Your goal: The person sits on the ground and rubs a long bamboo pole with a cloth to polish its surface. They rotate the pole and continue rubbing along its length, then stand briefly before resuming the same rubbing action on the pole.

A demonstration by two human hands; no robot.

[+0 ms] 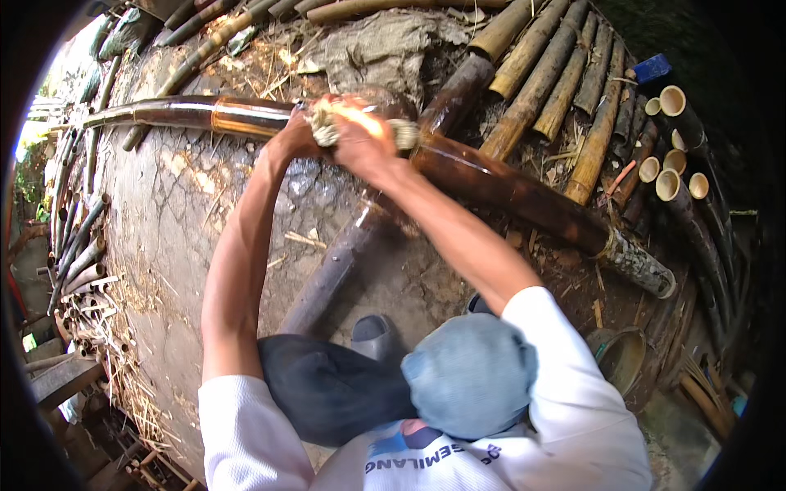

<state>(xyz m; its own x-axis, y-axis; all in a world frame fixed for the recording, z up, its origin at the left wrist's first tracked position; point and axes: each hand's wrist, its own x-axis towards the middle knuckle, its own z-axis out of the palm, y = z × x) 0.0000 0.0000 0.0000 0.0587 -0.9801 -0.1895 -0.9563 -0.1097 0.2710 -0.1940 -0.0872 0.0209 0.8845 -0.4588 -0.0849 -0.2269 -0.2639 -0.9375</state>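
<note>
A long, glossy dark-brown bamboo pole crosses in front of me from the far left to the right. Wrapped over its middle is a wad of pale, rope-like cloth or fibre, and another bit of it shows by my right knuckles. My left hand is closed at the wad's left side, its fingers partly hidden. Just to the right, my right hand grips the same wad against the pole, bright glare across its back. Under the pole, a dark wooden support slants toward my feet.
Cut bamboo lengths lie in a row at the back right. Hollow bamboo tubes stand at the far right near a blue object. More poles are stacked along the left edge. A crumpled grey sack lies behind the pole.
</note>
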